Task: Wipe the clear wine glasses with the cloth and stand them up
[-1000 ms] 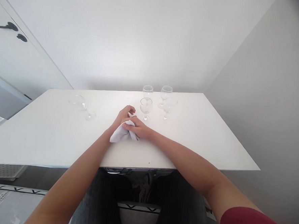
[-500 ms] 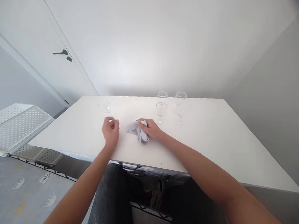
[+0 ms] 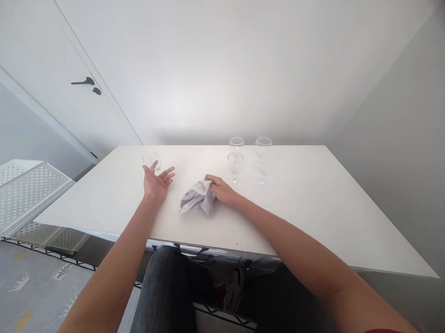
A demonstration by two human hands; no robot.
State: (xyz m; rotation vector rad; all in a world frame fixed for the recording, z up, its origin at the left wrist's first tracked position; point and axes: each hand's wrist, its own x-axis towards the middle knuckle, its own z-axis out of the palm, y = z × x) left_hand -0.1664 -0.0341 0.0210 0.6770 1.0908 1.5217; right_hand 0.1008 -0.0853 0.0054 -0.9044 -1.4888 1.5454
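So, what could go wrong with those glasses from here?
The open left hand could knock the lone glass near its fingers; whether they touch is unclear. The grouped glasses stand close together, so bumping one might topple another. The loose cloth in the right hand could catch them if swung that way.

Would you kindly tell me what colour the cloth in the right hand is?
The cloth is a pale greyish white, seen best in the head view.

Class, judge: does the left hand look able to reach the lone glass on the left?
Probably yes: the left hand is open and empty, close by the glass, with nothing seen between them; whether they touch is unclear.
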